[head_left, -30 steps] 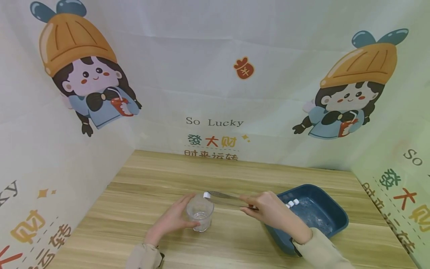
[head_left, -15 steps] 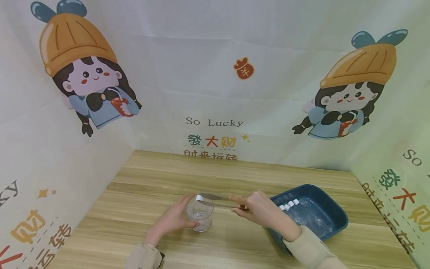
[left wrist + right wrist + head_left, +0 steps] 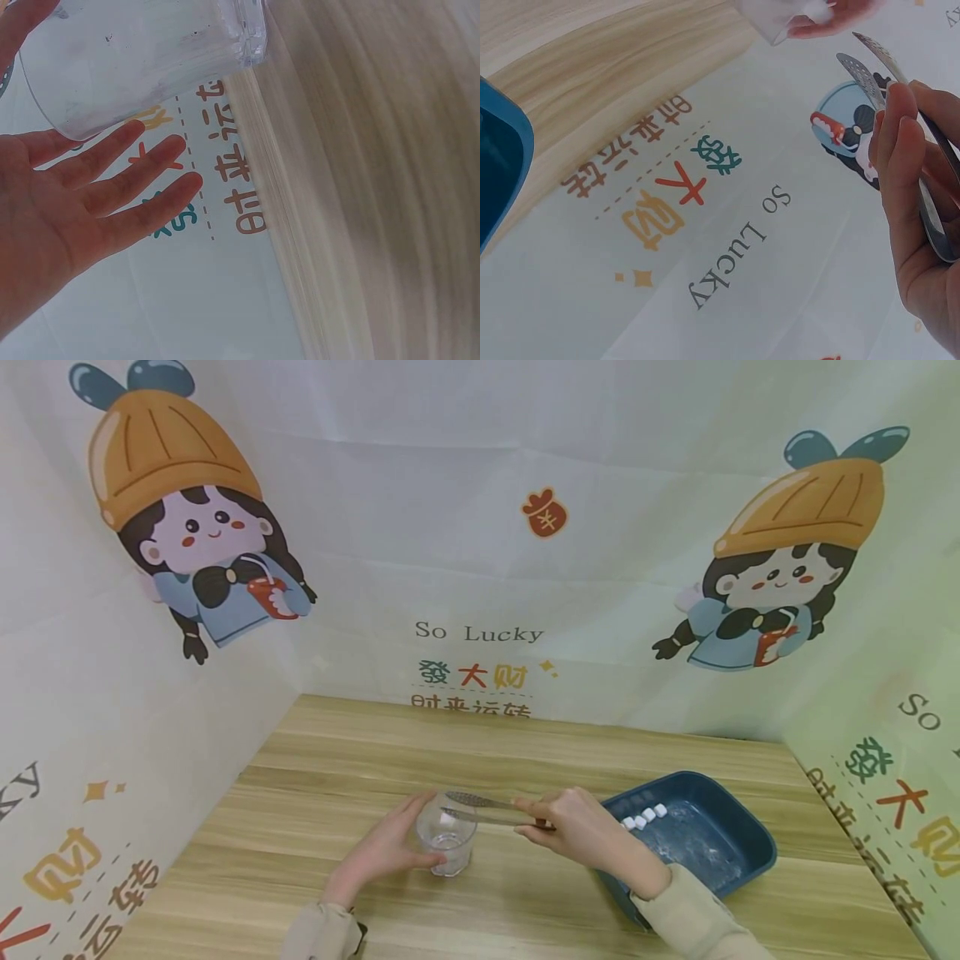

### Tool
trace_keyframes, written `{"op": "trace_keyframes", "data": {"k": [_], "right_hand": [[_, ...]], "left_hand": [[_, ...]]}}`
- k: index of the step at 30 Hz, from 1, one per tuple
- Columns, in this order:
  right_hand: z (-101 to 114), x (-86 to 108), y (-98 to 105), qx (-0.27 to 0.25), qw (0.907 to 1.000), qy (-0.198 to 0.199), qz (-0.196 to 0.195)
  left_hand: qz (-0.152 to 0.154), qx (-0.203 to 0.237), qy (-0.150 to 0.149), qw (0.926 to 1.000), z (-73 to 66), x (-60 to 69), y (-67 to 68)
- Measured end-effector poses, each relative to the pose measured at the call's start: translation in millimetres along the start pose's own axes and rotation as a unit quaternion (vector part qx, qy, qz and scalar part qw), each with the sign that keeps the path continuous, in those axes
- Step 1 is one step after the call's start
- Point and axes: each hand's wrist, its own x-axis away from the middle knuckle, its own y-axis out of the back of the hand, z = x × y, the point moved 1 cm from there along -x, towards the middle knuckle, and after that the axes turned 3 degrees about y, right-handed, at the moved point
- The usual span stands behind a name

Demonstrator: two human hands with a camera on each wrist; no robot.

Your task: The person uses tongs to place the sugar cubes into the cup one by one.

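A clear drinking glass (image 3: 450, 853) stands on the wooden table. My left hand (image 3: 386, 842) holds it between thumb and fingers; the left wrist view shows the other fingers (image 3: 154, 161) spread beside the glass (image 3: 142, 60). With my right hand (image 3: 577, 827) I grip metal tongs (image 3: 491, 802). Their perforated tips are apart over the glass's mouth, with nothing between them in the right wrist view. There, a blurred white cube (image 3: 819, 10) shows at the glass. Several white cubes (image 3: 649, 816) lie in a row in the blue basin.
The dark blue basin (image 3: 738, 806) sits on the right of the table (image 3: 360, 743), partly behind my right forearm. A printed cloth (image 3: 480, 568) hangs along the back and both sides of the table.
My right hand moved left, bringing the tongs and a white cube over the glass. The tongs then spread and released the cube. My left hand stayed on the glass.
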Motion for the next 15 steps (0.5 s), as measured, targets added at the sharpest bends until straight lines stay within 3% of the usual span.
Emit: {"op": "trace_keyframes", "data": {"k": [15], "right_hand": [[-0.9, 2.6, -2.2, -0.013, 0.9999, 0.0, -0.009]], "left_hand": [[-0.006, 0.003, -0.001, 1.0, 3.1, -0.8, -1.7]]}}
